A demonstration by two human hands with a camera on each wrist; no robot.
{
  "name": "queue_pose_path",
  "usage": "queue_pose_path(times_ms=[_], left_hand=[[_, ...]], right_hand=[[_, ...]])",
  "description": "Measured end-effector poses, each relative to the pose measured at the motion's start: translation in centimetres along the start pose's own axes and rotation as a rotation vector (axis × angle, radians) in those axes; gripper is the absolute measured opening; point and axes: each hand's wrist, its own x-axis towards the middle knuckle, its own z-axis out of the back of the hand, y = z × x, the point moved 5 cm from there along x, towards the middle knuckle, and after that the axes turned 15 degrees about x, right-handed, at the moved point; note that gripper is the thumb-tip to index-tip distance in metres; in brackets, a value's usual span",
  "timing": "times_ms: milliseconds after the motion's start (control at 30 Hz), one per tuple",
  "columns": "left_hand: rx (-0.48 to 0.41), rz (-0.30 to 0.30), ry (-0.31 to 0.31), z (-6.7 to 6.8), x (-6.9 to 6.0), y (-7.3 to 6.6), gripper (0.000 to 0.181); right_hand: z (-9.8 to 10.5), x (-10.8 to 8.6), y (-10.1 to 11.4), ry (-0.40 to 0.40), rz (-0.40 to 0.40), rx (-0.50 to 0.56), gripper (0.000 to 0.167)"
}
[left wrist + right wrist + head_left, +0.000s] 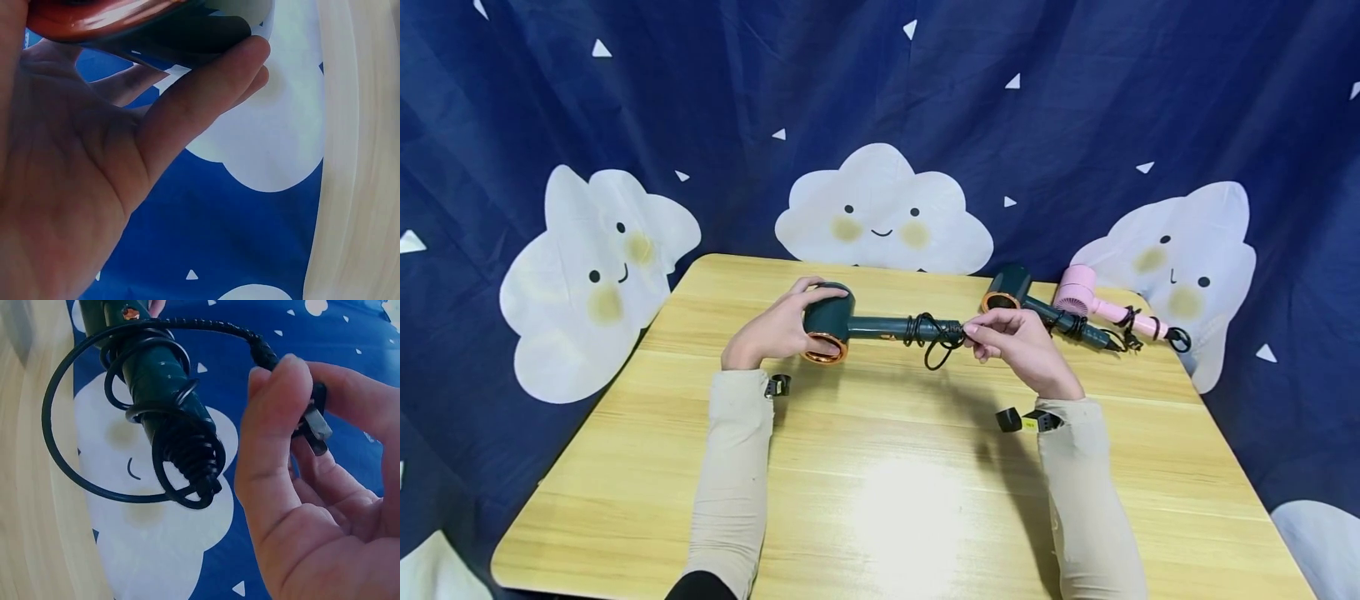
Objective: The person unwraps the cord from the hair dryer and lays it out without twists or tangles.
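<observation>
Your left grip [772, 332] clasps the head of the dark green hair dryer [880, 327] above the worktop [820, 517], its handle pointing to your right. Your right grip [1018, 346] pinches the plug [317, 424] of the black cord [187, 325], which coils about the handle. Beyond, at right, lie a second green dryer [1013, 283] and a pink dryer [1077, 292].

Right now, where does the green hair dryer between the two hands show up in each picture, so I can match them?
Head: the green hair dryer is near the middle, between the left hand and right hand.
Left wrist: cut off by the top edge, mostly left of centre, its copper rim showing.
Right wrist: its handle slants from upper left toward the centre.
Shared landmark: the blue curtain.
</observation>
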Motion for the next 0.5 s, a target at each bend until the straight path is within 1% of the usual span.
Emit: queue_pose_path(times_ms=[133, 233, 367, 500], left_hand=[[0.006, -0.003, -0.016, 0.2, -0.1, 0.1, 0.093], [0.002, -0.004, -0.023, 0.3, -0.1, 0.1, 0.093], [-0.004, -0.010, -0.032, 0.3, -0.2, 0.0, 0.093], [-0.011, -0.014, -0.038, 0.4, -0.2, 0.1, 0.092]], right_hand=[[0.3, 0.0, -0.3, 0.025, -0.052, 0.029, 0.008], [0.6, 0.1, -0.6, 0.058, -0.089, 0.036, 0.008], [0.9, 0.2, -1.1, 0.132, -0.124, 0.043, 0.011], [1.0, 0.2, -1.6, 0.205, -0.142, 0.045, 0.013]])
